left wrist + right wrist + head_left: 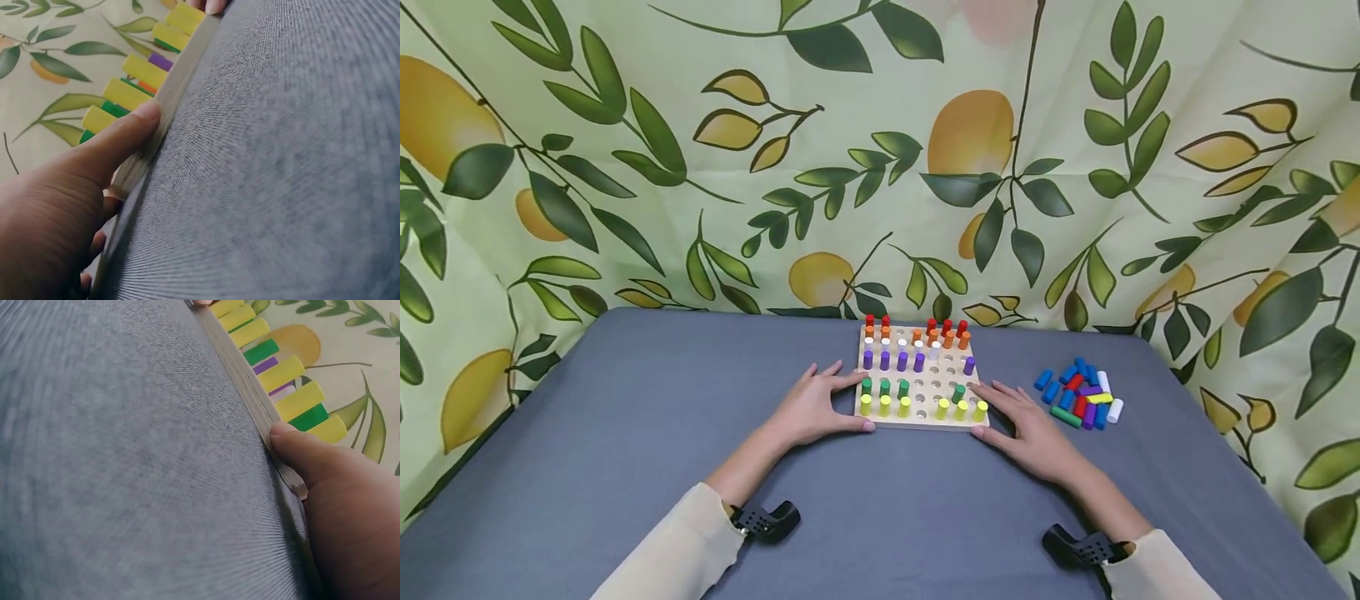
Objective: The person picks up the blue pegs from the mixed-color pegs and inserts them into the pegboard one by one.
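Note:
A wooden pegboard (951,423) lies on the table with rows of coloured pegs standing in it, yellow in front, then green, purple, white, orange and red at the back. My left hand (808,408) holds its front left corner, the thumb (140,122) on the front edge and the fingers along the left side. At the opposite corner my right hand (1033,433) does likewise, its thumb (290,440) against the front edge. Some holes show bare among the standing pegs, such as in the green and purple rows. Neither hand holds a peg.
A loose pile of pegs (1078,392) in blue, red, white, purple, yellow and green lies right of the board. The grey table cover (880,517) spreads around the board. Behind and beside it hangs a leaf-and-fruit patterned cloth (880,167).

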The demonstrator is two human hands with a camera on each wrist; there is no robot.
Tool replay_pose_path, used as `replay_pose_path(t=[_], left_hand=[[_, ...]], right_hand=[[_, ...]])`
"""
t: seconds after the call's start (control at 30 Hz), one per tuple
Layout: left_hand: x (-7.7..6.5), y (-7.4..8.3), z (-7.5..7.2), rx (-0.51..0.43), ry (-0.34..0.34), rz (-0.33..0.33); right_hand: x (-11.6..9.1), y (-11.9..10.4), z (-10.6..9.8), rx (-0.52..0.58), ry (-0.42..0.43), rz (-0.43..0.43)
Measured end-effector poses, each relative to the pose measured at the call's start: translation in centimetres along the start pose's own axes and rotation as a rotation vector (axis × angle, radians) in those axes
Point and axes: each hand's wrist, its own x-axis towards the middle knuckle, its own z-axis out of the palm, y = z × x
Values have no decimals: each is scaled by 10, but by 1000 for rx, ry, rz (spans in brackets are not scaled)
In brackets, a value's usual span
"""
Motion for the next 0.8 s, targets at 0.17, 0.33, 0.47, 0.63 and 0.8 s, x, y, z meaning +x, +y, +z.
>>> replay_pose_path(t=[0.17,0.33,0.47,0.63,0.8], left_hand=[[0,0,1,-17,17,19],[-2,0,2,-8,26,19],[-3,0,4,-1,31,9],[-1,1,7,2,41,21],[1,0,8,29,67,52]], right_hand=[[2,3,-1,-17,0,17],[1,3,2,-26,10,51],[0,0,2,-13,5,81],[2,0,1,6,7,98],[7,-1,4,11,30,90]])
